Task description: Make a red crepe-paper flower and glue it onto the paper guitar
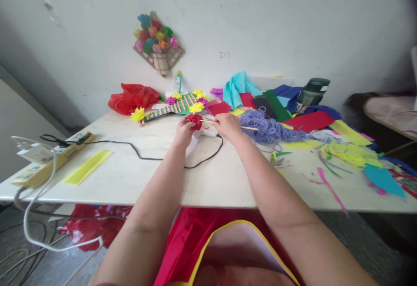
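Observation:
Between the fingers of my left hand [184, 130] is a red paper flower [195, 122]. My right hand [227, 126] is closed around a thin wooden stick [249, 128], whose left end points at the flower; whether it touches the petals I cannot tell. Below and between the hands lies a white corded tool [210, 135], partly hidden, with a black cable running from it. Just behind my hands rests a green-and-pink woven piece [169, 109], decorated with yellow and purple paper flowers [196, 107].
Purple yarn [265, 125] and coloured paper sheets [309, 122] crowd the right side, near a dark bottle [313, 94]. A power strip [54, 160] and a yellow paper strip [87, 167] lie at left. A red plastic bag [133, 98] and a glue bottle [177, 82] are at the back.

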### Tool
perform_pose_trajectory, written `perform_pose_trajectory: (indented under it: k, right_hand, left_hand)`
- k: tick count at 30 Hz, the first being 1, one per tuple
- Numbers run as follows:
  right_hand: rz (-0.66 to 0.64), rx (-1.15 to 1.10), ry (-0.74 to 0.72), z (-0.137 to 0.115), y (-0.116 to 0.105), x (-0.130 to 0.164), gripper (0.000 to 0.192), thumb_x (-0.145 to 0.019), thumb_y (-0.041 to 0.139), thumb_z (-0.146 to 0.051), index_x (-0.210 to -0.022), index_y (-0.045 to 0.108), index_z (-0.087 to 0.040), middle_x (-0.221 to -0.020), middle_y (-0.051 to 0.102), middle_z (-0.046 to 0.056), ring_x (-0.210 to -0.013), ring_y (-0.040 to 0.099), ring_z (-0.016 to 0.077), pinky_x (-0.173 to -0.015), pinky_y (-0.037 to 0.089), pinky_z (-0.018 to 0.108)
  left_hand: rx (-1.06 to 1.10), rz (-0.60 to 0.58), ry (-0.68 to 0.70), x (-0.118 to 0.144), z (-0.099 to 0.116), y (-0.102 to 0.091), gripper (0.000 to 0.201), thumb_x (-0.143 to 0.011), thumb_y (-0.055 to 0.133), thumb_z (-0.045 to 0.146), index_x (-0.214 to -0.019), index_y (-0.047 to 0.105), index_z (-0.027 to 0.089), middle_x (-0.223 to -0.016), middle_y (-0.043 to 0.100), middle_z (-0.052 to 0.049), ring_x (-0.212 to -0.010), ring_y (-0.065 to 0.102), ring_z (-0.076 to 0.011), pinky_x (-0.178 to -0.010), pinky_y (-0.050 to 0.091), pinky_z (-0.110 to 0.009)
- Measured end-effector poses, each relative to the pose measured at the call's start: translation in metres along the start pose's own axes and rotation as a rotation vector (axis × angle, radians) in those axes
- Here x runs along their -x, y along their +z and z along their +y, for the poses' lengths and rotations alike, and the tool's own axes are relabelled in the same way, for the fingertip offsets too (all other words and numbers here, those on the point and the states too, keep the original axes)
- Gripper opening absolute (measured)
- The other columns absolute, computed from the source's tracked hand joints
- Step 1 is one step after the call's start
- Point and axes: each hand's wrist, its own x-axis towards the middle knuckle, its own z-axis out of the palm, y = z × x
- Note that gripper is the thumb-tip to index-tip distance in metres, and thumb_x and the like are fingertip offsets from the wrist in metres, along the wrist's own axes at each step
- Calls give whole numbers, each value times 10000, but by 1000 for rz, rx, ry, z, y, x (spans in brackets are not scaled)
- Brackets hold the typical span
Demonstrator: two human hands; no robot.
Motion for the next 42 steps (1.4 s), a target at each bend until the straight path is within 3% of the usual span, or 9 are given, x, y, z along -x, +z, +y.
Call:
perform_pose_trajectory:
  k: [30,42]
  right_hand:
    - [-30,22,-3,-3,-2,1,321,-945,469,-313,-1046,747,-188,-1043,754,113,-985,672,240,-769,434,306]
    - [8,-9,-16,-2,-2,1,265,-920,512,-283,-1014,745,-197,-1074,743,87,-998,657,230,-761,429,306]
  left_hand:
    - [-14,18,-30,3,3,3,518,-525,621,18,-1020,614,173,-868,682,-36,-755,639,-167,-649,531,-290]
    - [-53,-37,-19,3,2,1,562,-528,657,47,-1071,597,176,-895,681,-35,-756,643,-162,-675,527,-300]
